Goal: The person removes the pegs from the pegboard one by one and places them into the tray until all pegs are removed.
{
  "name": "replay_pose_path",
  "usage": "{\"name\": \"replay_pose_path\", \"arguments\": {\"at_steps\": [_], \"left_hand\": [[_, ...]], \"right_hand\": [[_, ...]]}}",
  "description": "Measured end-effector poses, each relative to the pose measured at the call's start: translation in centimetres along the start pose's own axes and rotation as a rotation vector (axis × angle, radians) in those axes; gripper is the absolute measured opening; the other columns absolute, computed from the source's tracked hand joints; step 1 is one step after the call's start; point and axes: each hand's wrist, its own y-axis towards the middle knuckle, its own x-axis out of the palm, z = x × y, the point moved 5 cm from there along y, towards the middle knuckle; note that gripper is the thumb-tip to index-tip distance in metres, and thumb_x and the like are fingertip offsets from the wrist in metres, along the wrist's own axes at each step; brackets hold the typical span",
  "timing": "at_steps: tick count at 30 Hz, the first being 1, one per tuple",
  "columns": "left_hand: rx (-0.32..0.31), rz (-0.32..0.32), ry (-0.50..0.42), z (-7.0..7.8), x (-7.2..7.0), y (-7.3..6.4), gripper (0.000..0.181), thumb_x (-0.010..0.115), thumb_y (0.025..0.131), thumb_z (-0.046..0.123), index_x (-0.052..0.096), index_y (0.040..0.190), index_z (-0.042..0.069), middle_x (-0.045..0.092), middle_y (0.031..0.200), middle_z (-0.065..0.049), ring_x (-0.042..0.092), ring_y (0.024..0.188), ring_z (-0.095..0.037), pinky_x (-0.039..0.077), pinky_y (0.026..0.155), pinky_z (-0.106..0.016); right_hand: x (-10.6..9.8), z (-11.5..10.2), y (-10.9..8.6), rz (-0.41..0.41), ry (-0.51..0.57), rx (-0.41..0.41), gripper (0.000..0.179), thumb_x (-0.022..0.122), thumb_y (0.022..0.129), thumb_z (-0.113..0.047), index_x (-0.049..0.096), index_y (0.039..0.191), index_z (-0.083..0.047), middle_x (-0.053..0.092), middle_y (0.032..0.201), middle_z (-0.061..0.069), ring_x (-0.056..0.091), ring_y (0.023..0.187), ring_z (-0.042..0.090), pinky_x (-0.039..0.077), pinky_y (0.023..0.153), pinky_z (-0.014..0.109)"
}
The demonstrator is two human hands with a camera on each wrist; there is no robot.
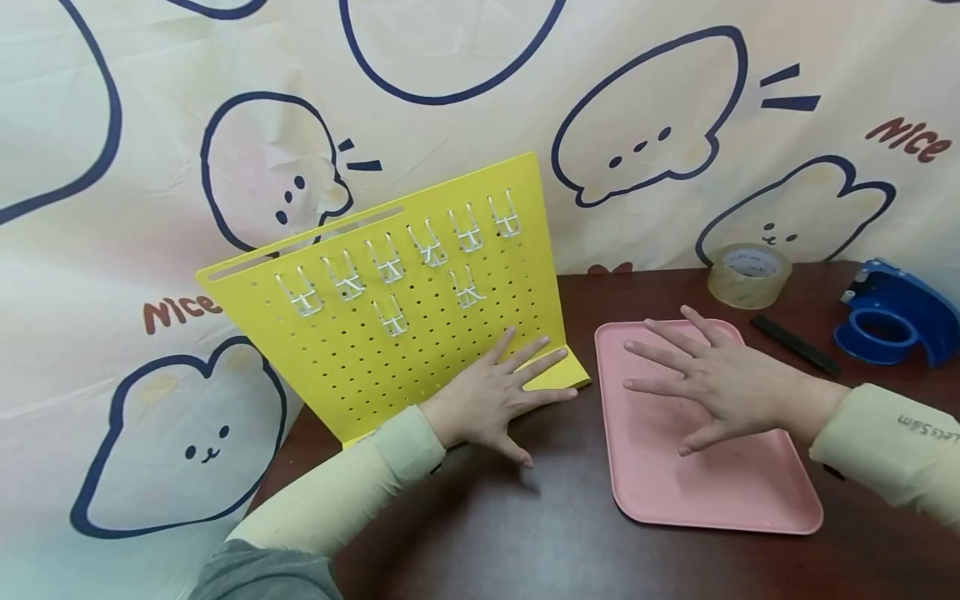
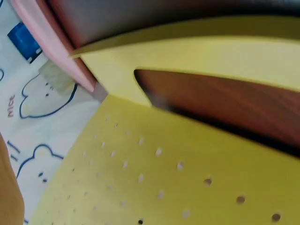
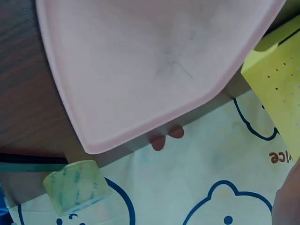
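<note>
A yellow pegboard (image 1: 450, 333) stands upright on the dark table, with several white wire hooks (image 1: 390, 260) hung in its upper rows. My left hand (image 1: 495, 396), fingers spread, is in front of the board's lower right part. The left wrist view shows the board's holes and its slotted base (image 2: 117, 79) close up. My right hand (image 1: 716, 379) is spread flat over the pink tray (image 1: 675, 492), palm down, with nothing in its fingers. The tray's inside (image 3: 140, 70) holds no objects in the right wrist view, only faint marks.
Behind the tray stands a roll of clear tape (image 1: 750, 275). A black bar-shaped item (image 1: 795, 343) lies by the tray's right side, and a blue tape dispenser (image 1: 892, 321) is farther right. A curtain with cartoon drawings (image 1: 450, 50) hangs behind the table (image 1: 555, 533).
</note>
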Motion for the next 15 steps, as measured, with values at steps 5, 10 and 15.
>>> {"name": "replay_pose_path", "arguments": {"at_steps": [5,10,15], "left_hand": [[-0.042,0.053,-0.018,-0.8,-1.8,-0.7,0.106,0.051,0.075,0.094,0.03,0.162,0.038,0.007,0.172,-0.012,0.001,0.157,-0.036,0.0,0.12,-0.066],[-0.108,0.127,-0.03,-2.0,-4.2,-2.0,0.103,0.055,0.076,0.091,0.036,0.161,0.035,0.011,0.172,-0.014,-0.004,0.157,-0.036,0.0,0.121,-0.066],[-0.184,0.219,-0.019,-3.2,-6.4,-3.8,0.1,0.057,0.078,0.089,0.042,0.159,0.031,0.011,0.171,-0.017,-0.01,0.156,-0.037,0.007,0.12,-0.067]], "right_hand": [[-0.7,0.7,0.9,0.009,-0.003,0.019,0.094,0.071,0.076,-0.08,0.051,0.152,-0.027,0.028,0.165,0.013,0.011,0.154,0.04,-0.001,0.118,0.069],[-1.2,1.9,2.6,-0.027,0.093,0.166,0.088,0.068,0.084,-0.074,0.046,0.155,-0.027,0.023,0.169,0.011,0.004,0.156,0.038,-0.001,0.121,0.064],[-1.4,2.8,5.0,-0.041,0.225,0.309,0.085,0.072,0.088,-0.063,0.045,0.157,-0.022,0.017,0.171,0.012,0.002,0.157,0.038,0.005,0.121,0.065]]}}
